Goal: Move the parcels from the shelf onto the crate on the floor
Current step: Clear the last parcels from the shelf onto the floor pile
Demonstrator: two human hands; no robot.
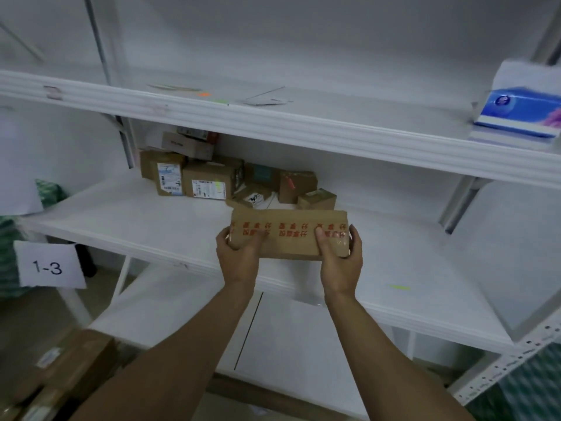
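Observation:
A long flat cardboard parcel [290, 233] with red printed tape sits above the front half of the white middle shelf [170, 226]. My left hand [238, 256] grips its left end and my right hand [341, 259] grips its right end, thumbs on top. Behind it, several brown parcels [209, 182] with labels are piled at the back of the same shelf. At the bottom left, brown boxes [73, 369] lie low near the floor; whether a crate is under them I cannot tell.
An upper shelf [273, 123] overhangs the parcels, with a blue and white packet [520, 112] at its right end. A "1-3" sign [48, 265] hangs at the left. Green patterned bags [12, 238] stand at the far left, and another green patterned bag [528, 387] sits at the bottom right.

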